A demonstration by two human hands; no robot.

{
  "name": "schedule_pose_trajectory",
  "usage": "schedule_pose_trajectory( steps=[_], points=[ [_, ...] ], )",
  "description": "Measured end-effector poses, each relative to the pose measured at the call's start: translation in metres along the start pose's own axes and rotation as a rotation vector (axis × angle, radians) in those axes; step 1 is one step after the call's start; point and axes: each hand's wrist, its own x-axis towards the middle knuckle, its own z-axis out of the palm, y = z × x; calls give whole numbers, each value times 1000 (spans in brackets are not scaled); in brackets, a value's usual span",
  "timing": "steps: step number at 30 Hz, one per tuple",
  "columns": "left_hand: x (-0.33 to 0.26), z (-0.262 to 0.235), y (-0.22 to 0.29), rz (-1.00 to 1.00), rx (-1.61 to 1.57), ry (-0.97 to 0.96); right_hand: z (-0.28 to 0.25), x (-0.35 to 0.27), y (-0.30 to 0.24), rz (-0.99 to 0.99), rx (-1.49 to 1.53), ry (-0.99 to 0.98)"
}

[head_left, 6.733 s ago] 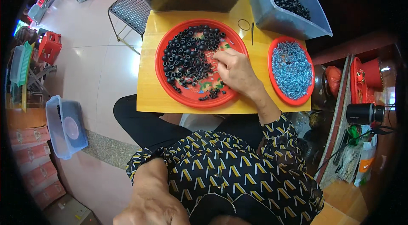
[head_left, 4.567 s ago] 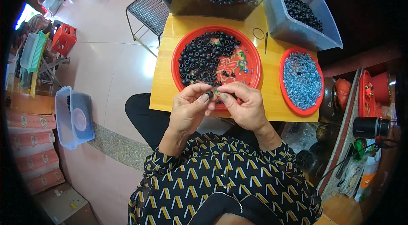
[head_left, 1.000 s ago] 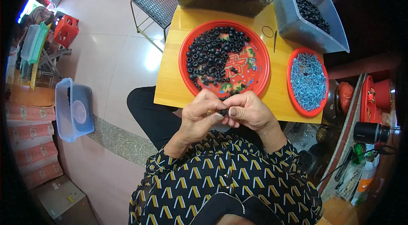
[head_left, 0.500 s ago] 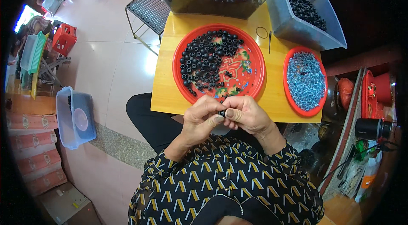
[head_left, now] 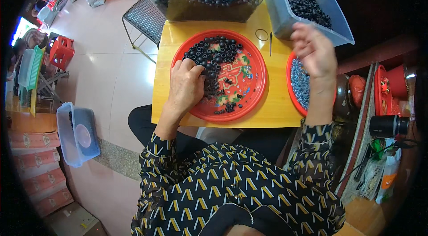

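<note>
Black pieces (head_left: 213, 55), too many to count, in one round red tray (head_left: 252, 95). Left hand (head_left: 186, 83) curled down on them, grip hidden. Right hand (head_left: 314, 52) raised, blurred, half-curled, hold can't tell; it and its forearm block part of one oval tray (head_left: 289, 80). Yellow surface (head_left: 276, 109) strip between trays; round tray near front edge. Behind: two bins (head_left: 205, 7), one ring (head_left: 256, 36), one dark stick (head_left: 270, 44).

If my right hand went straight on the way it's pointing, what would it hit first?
Your right hand would probably meet the translucent bin holding black pieces, though depth is unclear; it might pass above the rim.
</note>
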Motion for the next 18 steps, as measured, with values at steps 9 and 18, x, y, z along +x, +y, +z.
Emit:
schedule_pose_trajectory(
  steps=[9,18],
  points=[
    [-5,-5,-2,6,-153,25,84,-28,113,-460,-1186,-171],
    [-41,-15,19,-484,-1541,-64,95,-28,120,-465,-1439,-242]
  ],
)
